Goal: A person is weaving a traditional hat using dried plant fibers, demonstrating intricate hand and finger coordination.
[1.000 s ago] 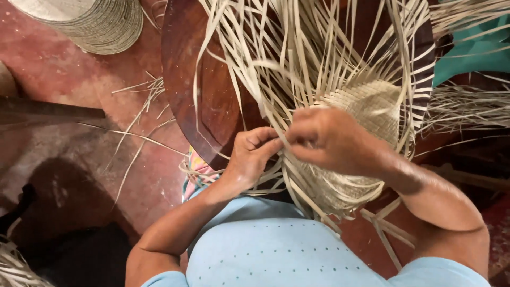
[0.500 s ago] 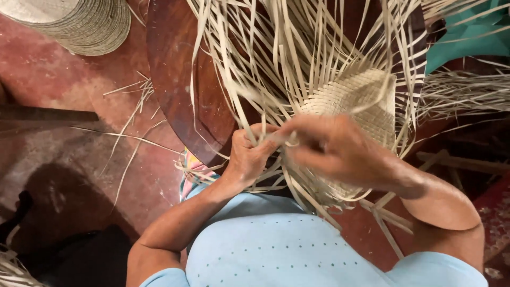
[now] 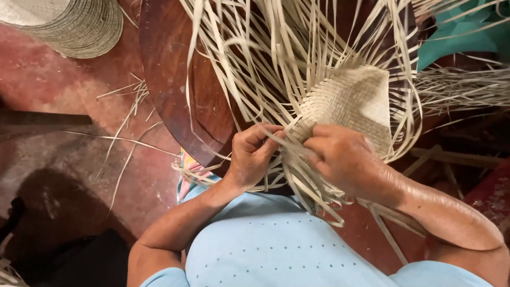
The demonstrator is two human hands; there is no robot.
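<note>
Both hands are pinching pale straw strips at the edge of the weave (image 3: pixel 353 98), which is lying over the round wooden table (image 3: pixel 175 90). The left hand (image 3: pixel 255 154) is curling around loose strands, and the right hand (image 3: pixel 345 159) is pressing fingertips just beside it.

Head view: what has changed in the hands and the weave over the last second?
The right hand slid down off the woven patch, so more of its flat weave now shows above the knuckles. The left hand closed in beside it, fingers pinching strips at the patch's lower left edge. Both hands kept hold of the straw strips throughout. The round wooden block underneath and the stack of woven pieces stayed put.
</note>
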